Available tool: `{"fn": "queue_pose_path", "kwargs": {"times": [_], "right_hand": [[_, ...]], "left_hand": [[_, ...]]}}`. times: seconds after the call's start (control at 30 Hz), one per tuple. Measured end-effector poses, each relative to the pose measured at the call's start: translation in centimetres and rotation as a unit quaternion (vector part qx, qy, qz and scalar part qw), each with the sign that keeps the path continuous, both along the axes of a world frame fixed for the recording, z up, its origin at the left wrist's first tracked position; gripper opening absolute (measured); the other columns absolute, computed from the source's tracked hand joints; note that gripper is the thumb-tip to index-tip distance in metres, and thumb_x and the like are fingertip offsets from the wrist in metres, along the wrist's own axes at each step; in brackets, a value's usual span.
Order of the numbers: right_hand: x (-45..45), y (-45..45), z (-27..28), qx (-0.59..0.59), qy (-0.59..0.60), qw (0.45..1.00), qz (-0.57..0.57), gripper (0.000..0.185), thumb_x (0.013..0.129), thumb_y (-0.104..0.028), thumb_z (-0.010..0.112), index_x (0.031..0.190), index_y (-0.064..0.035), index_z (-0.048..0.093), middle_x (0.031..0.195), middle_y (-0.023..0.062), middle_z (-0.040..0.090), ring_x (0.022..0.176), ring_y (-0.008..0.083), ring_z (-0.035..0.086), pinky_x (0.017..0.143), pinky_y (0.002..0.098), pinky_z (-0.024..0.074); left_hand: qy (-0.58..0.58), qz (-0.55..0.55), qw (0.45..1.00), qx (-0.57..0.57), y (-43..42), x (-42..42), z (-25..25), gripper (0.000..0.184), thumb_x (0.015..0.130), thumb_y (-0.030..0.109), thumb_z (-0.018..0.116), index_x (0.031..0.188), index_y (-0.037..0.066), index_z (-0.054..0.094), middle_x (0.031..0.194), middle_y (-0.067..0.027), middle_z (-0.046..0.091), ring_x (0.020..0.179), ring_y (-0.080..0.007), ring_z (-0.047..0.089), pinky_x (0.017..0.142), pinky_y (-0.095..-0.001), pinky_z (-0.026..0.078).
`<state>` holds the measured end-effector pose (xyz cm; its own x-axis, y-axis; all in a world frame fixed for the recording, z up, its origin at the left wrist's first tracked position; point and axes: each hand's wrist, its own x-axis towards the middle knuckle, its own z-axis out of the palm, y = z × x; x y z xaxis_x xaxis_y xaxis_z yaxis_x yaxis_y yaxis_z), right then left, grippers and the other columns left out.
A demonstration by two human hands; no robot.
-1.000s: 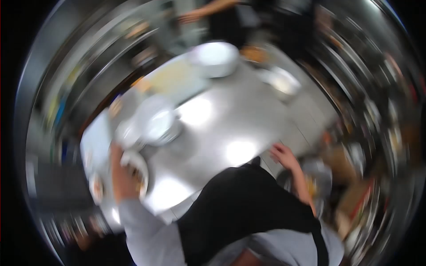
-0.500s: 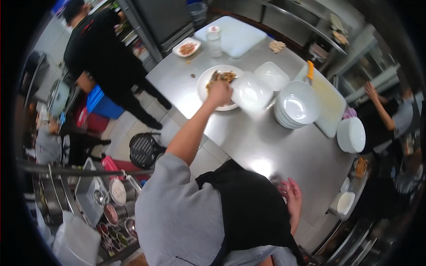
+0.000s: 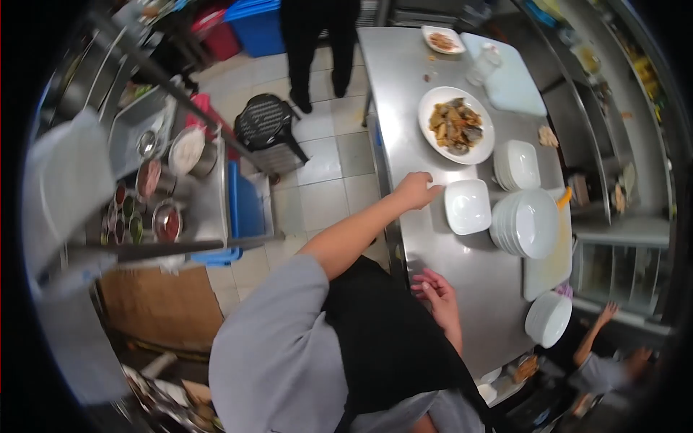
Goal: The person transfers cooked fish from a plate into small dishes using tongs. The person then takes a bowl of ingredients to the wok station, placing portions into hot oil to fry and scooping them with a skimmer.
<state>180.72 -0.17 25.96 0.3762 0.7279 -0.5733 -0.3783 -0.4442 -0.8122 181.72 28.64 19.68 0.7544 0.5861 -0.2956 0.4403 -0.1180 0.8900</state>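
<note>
My left hand (image 3: 416, 191) hovers by the near edge of the steel table, fingers loosely bent and apart, nothing visible in them. Just beyond its fingertips sits a white square bowl (image 3: 468, 207). A white round plate (image 3: 427, 146) lies farther up, bearing cooked brown food pieces (image 3: 456, 124). Lower down, my right hand (image 3: 437, 296) is held over the table edge with its fingers spread and nothing in it. To the right of the single bowl stand a stack of square bowls (image 3: 521, 164) and a stack of round bowls (image 3: 535, 224).
The steel table (image 3: 462, 310) carries a pale cutting board (image 3: 512, 90), a clear bottle (image 3: 484, 63), a small dish of reddish food (image 3: 442, 40) and an orange-handled knife (image 3: 564, 198). A black stool (image 3: 268, 121) stands on the floor. Co-workers are at the top and lower right.
My left hand has drawn back from the food on the plate to beside the square bowl. The view has turned. My right hand stays low by the table edge.
</note>
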Motion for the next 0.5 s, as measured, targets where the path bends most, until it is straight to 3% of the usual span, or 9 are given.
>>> {"fn": "queue_pose_path", "kwargs": {"times": [0.07,0.17,0.2,0.37,0.4,0.43,0.5], "right_hand": [[-0.2,-0.3,-1.4,-0.008,0.024,0.997,0.075,0.041,0.096,-0.012,0.059,0.135,-0.0021,0.051,0.119,0.0103,0.065,0.099,0.0158,0.064,0.081,0.0275,0.0513],[-1.3,0.6,-2.3,-0.023,0.057,0.984,0.165,0.041,0.096,-0.012,0.06,0.135,-0.0022,0.051,0.119,0.0105,0.065,0.099,0.0154,0.064,0.082,0.0275,0.0518],[-2.0,1.4,-2.3,-0.025,0.064,0.98,0.186,0.041,0.097,-0.013,0.06,0.135,-0.0021,0.051,0.119,0.0107,0.065,0.099,0.0153,0.064,0.082,0.0274,0.0519],[-7.0,6.4,-2.0,-0.025,0.052,0.951,0.305,0.04,0.097,-0.014,0.059,0.134,-0.0012,0.051,0.12,0.0112,0.065,0.101,0.0168,0.065,0.086,0.0271,0.0515],[-8.1,7.5,-3.7,0.009,0.014,0.927,0.374,0.04,0.097,-0.013,0.06,0.135,-0.0013,0.051,0.121,0.0118,0.065,0.103,0.0178,0.064,0.088,0.0282,0.0507],[-9.9,8.3,-4.4,0.055,0.037,0.904,0.423,0.041,0.099,-0.02,0.055,0.137,-0.003,0.05,0.124,0.0111,0.063,0.11,0.0182,0.061,0.095,0.0311,0.0463],[-13.6,11.0,-2.8,0.036,0.052,0.835,0.546,0.042,0.101,-0.022,0.052,0.138,-0.0029,0.05,0.127,0.0115,0.062,0.116,0.0193,0.057,0.101,0.0316,0.0415]], "left_hand": [[-0.036,0.025,0.998,-0.033,-0.3,-5.5,-1.7,0.035,0.091,0.032,0.063,0.107,0.001,0.065,0.071,-0.0123,0.069,0.048,-0.0188,0.061,0.053,-0.034,0.051],[0.004,0.109,0.992,-0.071,-2.8,-16.9,-5.0,0.028,0.094,0.029,0.061,0.1,0.001,0.064,0.072,-0.0094,0.068,0.049,-0.0142,0.058,0.047,-0.0297,0.047],[0.033,0.122,0.988,-0.092,-3.9,-21.2,-7.5,0.03,0.092,0.029,0.061,0.096,-0.001,0.065,0.073,-0.0116,0.069,0.052,-0.0173,0.063,0.051,-0.0317,0.051],[0.101,0.301,0.919,-0.233,-10.7,-39.0,-7.9,0.03,0.092,0.027,0.059,0.104,0.001,0.066,0.081,-0.0093,0.07,0.058,-0.0161,0.065,0.047,-0.0321,0.05],[0.101,0.354,0.898,-0.24,-11.7,-41.5,-7.8,0.03,0.092,0.027,0.059,0.105,0.001,0.065,0.082,-0.0096,0.07,0.058,-0.0165,0.065,0.047,-0.0318,0.05],[0.094,0.379,0.888,-0.242,-12.2,-44.2,-7.9,0.031,0.091,0.028,0.06,0.106,0.001,0.065,0.085,-0.0097,0.07,0.06,-0.017,0.065,0.048,-0.0313,0.051],[0.072,0.408,0.877,-0.243,-13.3,-48.2,-7.5,0.033,0.091,0.03,0.061,0.109,0.002,0.064,0.088,-0.0098,0.07,0.063,-0.0177,0.066,0.051,-0.0309,0.052]]}}
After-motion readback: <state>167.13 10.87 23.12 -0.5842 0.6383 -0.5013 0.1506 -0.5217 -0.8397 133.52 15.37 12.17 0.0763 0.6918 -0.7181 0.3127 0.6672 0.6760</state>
